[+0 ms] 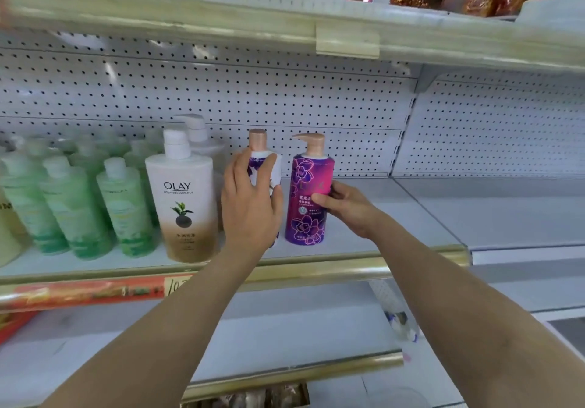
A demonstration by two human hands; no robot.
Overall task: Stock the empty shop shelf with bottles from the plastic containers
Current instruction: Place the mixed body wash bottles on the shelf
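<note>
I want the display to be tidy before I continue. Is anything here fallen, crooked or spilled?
Yes: what looks like a white bottle lies on its side on the lower shelf, at the right. The bottles on the middle shelf stand upright, and no spill shows.

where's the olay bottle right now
In the head view the Olay bottle stands at the front of the shelf, left of centre, between the green bottles and the white-purple bottle the left hand holds.

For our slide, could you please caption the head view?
Left hand grips a white-and-purple bottle, right hand a magenta pump bottle, both upright on the shelf beside the Olay bottle.
</note>
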